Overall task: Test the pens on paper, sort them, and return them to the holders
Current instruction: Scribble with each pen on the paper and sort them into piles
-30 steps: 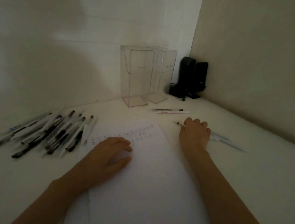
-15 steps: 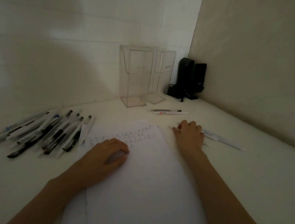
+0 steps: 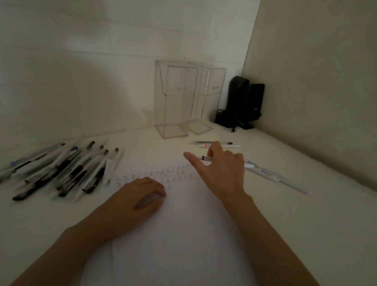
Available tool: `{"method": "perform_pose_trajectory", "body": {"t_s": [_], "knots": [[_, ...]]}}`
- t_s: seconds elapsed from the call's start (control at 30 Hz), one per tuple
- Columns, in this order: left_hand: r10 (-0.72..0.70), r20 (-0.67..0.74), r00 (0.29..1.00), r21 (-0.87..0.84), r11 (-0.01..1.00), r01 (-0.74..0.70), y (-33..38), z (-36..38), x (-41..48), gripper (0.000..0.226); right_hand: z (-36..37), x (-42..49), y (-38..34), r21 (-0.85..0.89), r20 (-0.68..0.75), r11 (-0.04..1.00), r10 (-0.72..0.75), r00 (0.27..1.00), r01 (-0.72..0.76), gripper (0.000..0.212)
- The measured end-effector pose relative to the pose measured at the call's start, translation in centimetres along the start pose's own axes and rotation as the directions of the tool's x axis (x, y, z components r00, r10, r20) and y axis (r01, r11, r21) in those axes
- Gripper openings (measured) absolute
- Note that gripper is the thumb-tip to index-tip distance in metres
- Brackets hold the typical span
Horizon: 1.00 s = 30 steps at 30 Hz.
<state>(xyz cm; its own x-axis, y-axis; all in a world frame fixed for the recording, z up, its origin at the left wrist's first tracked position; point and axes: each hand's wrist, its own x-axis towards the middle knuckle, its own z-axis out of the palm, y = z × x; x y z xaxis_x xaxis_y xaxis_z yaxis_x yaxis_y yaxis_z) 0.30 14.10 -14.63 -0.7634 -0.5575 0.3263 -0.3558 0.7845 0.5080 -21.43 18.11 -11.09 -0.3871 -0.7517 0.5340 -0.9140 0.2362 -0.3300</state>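
A white sheet of paper (image 3: 182, 233) with rows of small test marks near its top lies in front of me. My left hand (image 3: 137, 197) rests on its upper left part, fingers loosely curled. Just past the top right corner, my right hand (image 3: 223, 171) is raised and holds a thin pen (image 3: 206, 158) between thumb and fingers. Several dark and white pens (image 3: 62, 170) lie piled to the left. Two clear holders (image 3: 175, 100) stand side by side, with nothing in them, at the back wall.
Two pens (image 3: 226, 144) lie in front of the holders. A few white pens (image 3: 271, 176) lie to the right of my right hand. Black speakers (image 3: 243, 102) with a cable stand in the corner. Walls close off the back and right.
My right hand lay flat over the pens on the right; it has lifted and moved left with one pen in its fingers. My left hand has stayed on the paper.
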Motion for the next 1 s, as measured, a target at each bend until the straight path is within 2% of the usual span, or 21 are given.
{"method": "perform_pose_trajectory", "body": {"t_s": [0.13, 0.2, 0.27, 0.33, 0.43, 0.53, 0.57, 0.63, 0.7, 0.8, 0.9, 0.93, 1.0], "knots": [[-0.009, 0.000, 1.000, 0.012, 1.000, 0.009, 0.0, 0.0, 0.0, 0.041, 0.4, -0.2, -0.5, 0.070, -0.141, 0.987, -0.133, 0.981, 0.144, 0.040], [-0.006, -0.001, 1.000, 0.011, 1.000, 0.006, 0.1, 0.0, 0.0, 0.042, 0.4, -0.2, -0.9, 0.070, -0.214, 0.976, -0.185, 0.959, 0.204, 0.040], [-0.004, 0.000, 1.000, 0.007, 1.000, 0.004, 0.1, 0.0, 0.0, 0.043, 0.2, -0.2, -1.2, 0.075, -0.189, 0.966, -0.229, 0.955, 0.247, 0.048], [-0.003, 0.004, 1.000, 0.012, 1.000, 0.003, 0.2, -0.1, -0.1, 0.044, -0.2, -0.4, -1.7, 0.143, -0.156, 0.947, -0.265, 0.952, 0.287, 0.046], [0.006, 0.013, 1.000, 0.017, 1.000, -0.007, 0.4, -0.2, 0.0, 0.047, -0.8, -0.8, -2.5, 0.314, -0.212, 0.889, -0.277, 0.937, 0.334, 0.027], [-0.008, 0.023, 1.000, 0.052, 0.999, 0.007, 0.4, -0.1, 0.0, 0.051, -1.2, -1.2, -3.3, 0.393, -0.324, 0.853, -0.220, 0.920, 0.343, 0.037], [-0.010, 0.023, 1.000, 0.064, 0.998, 0.008, 0.4, -0.1, 0.0, 0.052, -1.3, -1.2, -3.3, 0.417, -0.298, 0.856, -0.190, 0.936, 0.306, 0.044], [-0.013, 0.025, 1.000, 0.073, 0.997, 0.011, 0.4, 0.0, 0.0, 0.052, -1.7, -1.3, -3.6, 0.575, -0.094, 0.809, -0.080, 0.992, 0.119, 0.055], [-0.010, 0.023, 1.000, 0.083, 0.996, 0.008, 0.4, -0.1, 0.1, 0.052, -1.5, -1.3, -3.7, 0.646, 0.074, 0.763, -0.036, 0.997, -0.020, 0.046], [-0.027, 0.052, 0.998, 0.114, 0.993, 0.021, 0.5, -0.1, 0.1, 0.055, -0.4, -1.4, -3.4, 0.657, 0.175, 0.746, -0.012, 0.984, -0.108, 0.024], [-0.031, 0.062, 0.998, 0.108, 0.994, 0.024, 0.6, -0.1, 0.1, 0.056, 0.2, -1.4, -2.9, 0.772, 0.310, 0.580, 0.014, 0.951, -0.261, 0.007], [-0.027, 0.059, 0.998, 0.103, 0.994, 0.021, 0.6, -0.1, 0.1, 0.056, 0.4, -1.3, -2.7, 0.779, 0.347, 0.555, 0.007, 0.938, -0.292, 0.007], [-0.029, 0.067, 0.997, 0.108, 0.994, 0.022, 0.7, -0.2, 0.0, 0.057, 0.5, -1.1, -2.6, 0.744, 0.380, 0.600, -0.019, 0.925, -0.293, 0.015]]}}
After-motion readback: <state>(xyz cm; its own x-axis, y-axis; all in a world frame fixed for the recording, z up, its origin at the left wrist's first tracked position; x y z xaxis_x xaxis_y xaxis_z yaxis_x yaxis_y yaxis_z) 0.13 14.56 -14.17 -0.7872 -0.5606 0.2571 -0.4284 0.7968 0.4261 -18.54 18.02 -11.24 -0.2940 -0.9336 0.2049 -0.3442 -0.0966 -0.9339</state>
